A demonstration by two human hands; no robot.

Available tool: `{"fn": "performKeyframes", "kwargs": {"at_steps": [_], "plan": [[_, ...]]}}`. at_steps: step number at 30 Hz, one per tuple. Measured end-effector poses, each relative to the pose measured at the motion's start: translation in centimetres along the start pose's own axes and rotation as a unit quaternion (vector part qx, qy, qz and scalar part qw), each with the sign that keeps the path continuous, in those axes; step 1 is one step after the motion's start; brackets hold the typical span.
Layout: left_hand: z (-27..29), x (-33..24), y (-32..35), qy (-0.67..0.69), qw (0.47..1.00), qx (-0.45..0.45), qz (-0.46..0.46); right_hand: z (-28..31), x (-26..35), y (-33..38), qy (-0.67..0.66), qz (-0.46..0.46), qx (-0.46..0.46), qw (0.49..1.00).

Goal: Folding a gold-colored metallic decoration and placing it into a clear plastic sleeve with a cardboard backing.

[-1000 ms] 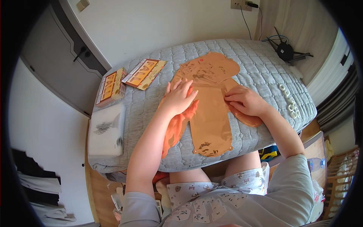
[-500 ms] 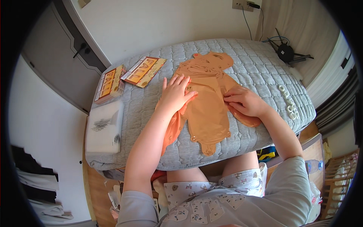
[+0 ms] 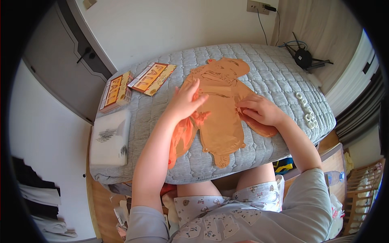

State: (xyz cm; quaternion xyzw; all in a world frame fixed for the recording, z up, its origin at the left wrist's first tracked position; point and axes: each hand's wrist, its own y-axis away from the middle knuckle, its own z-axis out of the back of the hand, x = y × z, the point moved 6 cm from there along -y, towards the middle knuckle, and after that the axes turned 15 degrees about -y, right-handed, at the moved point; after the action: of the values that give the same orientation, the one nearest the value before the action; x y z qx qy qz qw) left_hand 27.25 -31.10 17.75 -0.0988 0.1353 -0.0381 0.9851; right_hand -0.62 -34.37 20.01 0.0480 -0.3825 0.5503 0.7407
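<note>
A flat, uninflated orange-brown foil balloon lies across the quilted bed, with a rounded lobe at the top and a small tab at its near end. Its side flaps are brighter orange and creased. My left hand is over the left flap, fingers stretched and thumb apart, holding nothing; whether its palm touches the foil cannot be made out. At the balloon's right edge, my right hand has its fingers bent and pressed together on the foil, by the right flap. Its fingertips are partly hidden.
Several printed card packs are stacked at the left, one pack lying beside them. Nearer is a stack of clear plastic bags. White rings lie on the right of the grey mattress. A black router stands behind.
My left hand has lifted and shifted slightly left, baring more of the balloon's crumpled left flap. My right hand stays at the right edge. The view has shifted slightly.
</note>
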Motion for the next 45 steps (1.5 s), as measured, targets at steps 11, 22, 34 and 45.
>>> {"fn": "performKeyframes", "kwargs": {"at_steps": [11,22,34,45], "plan": [[4.1,4.3,2.4,0.241,0.954,0.17,0.055,0.0,-0.2,-0.2,0.003,0.012,0.028,1.0],[1.8,0.6,0.9,0.006,0.998,0.029,-0.061,0.1,-0.4,-0.1,0.004,0.013,0.028,1.0],[-1.3,-0.9,0.4,-0.107,0.988,0.073,-0.087,0.3,-0.5,0.0,-0.03,0.016,0.019,0.999],[-1.7,-0.8,0.3,-0.134,0.984,0.082,-0.082,0.2,-0.5,0.1,-0.042,0.034,0.022,0.998]]}}
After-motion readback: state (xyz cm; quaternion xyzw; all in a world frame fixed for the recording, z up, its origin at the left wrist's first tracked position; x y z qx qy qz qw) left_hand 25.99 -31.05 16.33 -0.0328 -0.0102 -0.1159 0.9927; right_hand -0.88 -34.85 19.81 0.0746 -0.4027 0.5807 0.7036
